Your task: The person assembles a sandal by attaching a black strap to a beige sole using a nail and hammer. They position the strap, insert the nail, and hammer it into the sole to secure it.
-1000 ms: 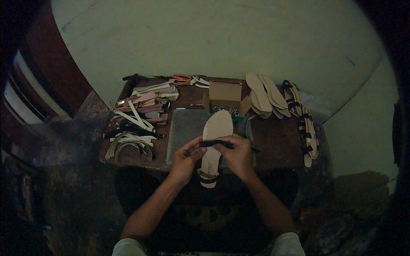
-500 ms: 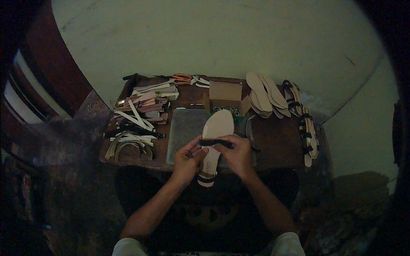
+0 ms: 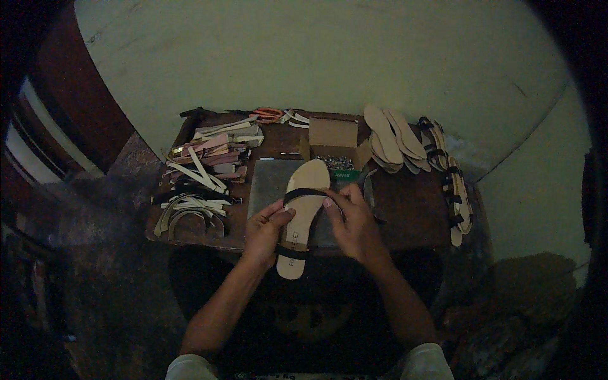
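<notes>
Nearest to me, my two forearms come up from the lower edge and meet over the front of a small wooden table (image 3: 411,209). My left hand (image 3: 266,231) grips the tan sandal sole (image 3: 304,215) along its left side, thumb laid across the top near the middle, the other fingers tucked under where I cannot see them. My right hand (image 3: 354,221) is curled against the sole's right edge, its fingertips pinching the end of the black strap (image 3: 304,192) that crosses the forepart. A second dark band (image 3: 291,252) crosses near the heel, which hangs over the table's front edge toward me.

I judge the sole to be light and fairly stiff, a flat board that flexes a little but keeps its shape, so the edges at the waist are the place to hold it. The strap looks thin, soft and floppy; it needs a firm fingertip pinch close to where it meets the sole or it would slip.

Under the toe lies a grey slab (image 3: 269,183). Left of it are heaps of cut straps (image 3: 196,171), pale, pink and dark. Beyond stand an open cardboard box (image 3: 332,136) and orange-handled scissors (image 3: 269,114). Far right sit a stack of bare insoles (image 3: 386,136) and a row of strapped sandals (image 3: 453,190).
</notes>
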### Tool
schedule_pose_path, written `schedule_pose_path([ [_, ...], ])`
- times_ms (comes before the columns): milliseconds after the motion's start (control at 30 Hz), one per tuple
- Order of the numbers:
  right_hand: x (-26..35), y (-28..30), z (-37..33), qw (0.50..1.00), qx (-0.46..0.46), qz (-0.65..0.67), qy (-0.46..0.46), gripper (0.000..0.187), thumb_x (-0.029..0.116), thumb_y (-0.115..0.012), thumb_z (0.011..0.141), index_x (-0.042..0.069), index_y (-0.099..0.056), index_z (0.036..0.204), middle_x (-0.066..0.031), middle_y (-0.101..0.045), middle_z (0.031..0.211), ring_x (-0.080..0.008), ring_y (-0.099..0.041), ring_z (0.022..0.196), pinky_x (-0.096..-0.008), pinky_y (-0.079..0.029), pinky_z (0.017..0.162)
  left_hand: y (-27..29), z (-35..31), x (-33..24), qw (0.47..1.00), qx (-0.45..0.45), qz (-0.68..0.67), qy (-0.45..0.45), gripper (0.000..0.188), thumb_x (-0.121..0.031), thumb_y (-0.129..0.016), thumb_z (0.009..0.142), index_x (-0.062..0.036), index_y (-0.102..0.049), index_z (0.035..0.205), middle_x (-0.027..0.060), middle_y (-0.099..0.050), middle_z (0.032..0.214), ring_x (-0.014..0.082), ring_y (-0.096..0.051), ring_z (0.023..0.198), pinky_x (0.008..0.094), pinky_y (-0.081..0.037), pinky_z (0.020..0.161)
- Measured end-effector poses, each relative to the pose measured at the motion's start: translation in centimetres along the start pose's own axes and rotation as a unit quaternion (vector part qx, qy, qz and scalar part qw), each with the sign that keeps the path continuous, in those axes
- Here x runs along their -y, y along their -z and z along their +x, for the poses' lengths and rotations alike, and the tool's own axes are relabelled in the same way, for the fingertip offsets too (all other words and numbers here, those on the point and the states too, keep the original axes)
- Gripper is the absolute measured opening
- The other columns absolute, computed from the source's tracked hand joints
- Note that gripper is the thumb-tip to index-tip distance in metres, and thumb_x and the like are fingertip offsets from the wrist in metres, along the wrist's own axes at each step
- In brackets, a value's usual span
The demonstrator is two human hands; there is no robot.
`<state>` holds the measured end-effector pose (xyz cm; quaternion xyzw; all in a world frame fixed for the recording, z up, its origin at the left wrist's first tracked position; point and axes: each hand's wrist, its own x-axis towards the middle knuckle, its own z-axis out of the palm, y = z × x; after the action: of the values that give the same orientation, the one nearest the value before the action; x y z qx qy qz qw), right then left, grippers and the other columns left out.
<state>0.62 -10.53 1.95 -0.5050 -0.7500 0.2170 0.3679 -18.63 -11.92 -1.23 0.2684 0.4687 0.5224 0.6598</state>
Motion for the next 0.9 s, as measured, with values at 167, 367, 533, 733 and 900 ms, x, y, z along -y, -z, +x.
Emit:
schedule_pose_path([
  [167, -0.1, -0.2, 0.3, 0.994, -0.025, 0.101, 0.039, 0.031, 0.014, -0.065, 0.091, 0.001, -0.062, 0.119, -0.0158, -0.059, 0.099, -0.0284, -0.061, 0.088, -0.0360, -0.050, 0.080, 0.6, 0.6, 1.4, 0.999, 0.024, 0.039, -0.019, 0.025, -0.012, -0.066, 0.090, 0.0007, -0.063, 0.110, 0.0078, -0.069, 0.097, 0.0164, -0.066, 0.083, 0.0310, -0.054, 0.074],
  [367, -0.2, 0.8, 0.7, 0.973, -0.066, 0.216, -0.047, 0.035, 0.007, -0.071, 0.084, 0.006, -0.063, 0.118, -0.0118, -0.064, 0.098, -0.0215, -0.064, 0.078, -0.0324, -0.053, 0.067, 1.9, 1.4, 0.8, 1.000, 0.002, 0.003, 0.009, 0.018, -0.014, -0.065, 0.090, -0.0003, -0.064, 0.103, 0.0075, -0.068, 0.091, 0.0165, -0.066, 0.079, 0.0321, -0.054, 0.071],
  [533, -5.0, 0.7, 0.6, 0.998, -0.047, 0.015, 0.042, 0.024, 0.006, -0.069, 0.083, 0.007, -0.068, 0.108, -0.0148, -0.064, 0.101, -0.0278, -0.064, 0.078, -0.0354, -0.053, 0.070, 2.1, 1.5, 0.2, 1.000, -0.015, 0.012, 0.000, 0.018, -0.014, -0.066, 0.090, -0.0007, -0.065, 0.102, 0.0079, -0.069, 0.090, 0.0171, -0.066, 0.079, 0.0328, -0.054, 0.071],
  [733, -4.0, -1.1, 0.0, 0.989, 0.082, -0.118, -0.028, 0.019, 0.013, -0.064, 0.086, 0.003, -0.070, 0.100, -0.0185, -0.065, 0.097, -0.0356, -0.063, 0.091, -0.0443, -0.051, 0.085, 1.6, 1.0, 0.1, 0.999, -0.014, 0.036, -0.006, 0.019, -0.015, -0.069, 0.087, -0.0019, -0.065, 0.099, 0.0069, -0.069, 0.088, 0.0166, -0.066, 0.076, 0.0332, -0.054, 0.068],
  [900, -4.1, -2.2, 0.1, 0.986, 0.066, -0.149, -0.020, 0.016, 0.006, -0.064, 0.080, -0.001, -0.069, 0.094, -0.0203, -0.063, 0.093, -0.0390, -0.062, 0.088, -0.0455, -0.051, 0.081, 1.2, 0.8, 0.0, 0.999, -0.027, 0.027, -0.011, 0.023, -0.006, -0.073, 0.083, 0.0009, -0.060, 0.101, 0.0092, -0.069, 0.090, 0.0160, -0.066, 0.077, 0.0288, -0.054, 0.071],
])
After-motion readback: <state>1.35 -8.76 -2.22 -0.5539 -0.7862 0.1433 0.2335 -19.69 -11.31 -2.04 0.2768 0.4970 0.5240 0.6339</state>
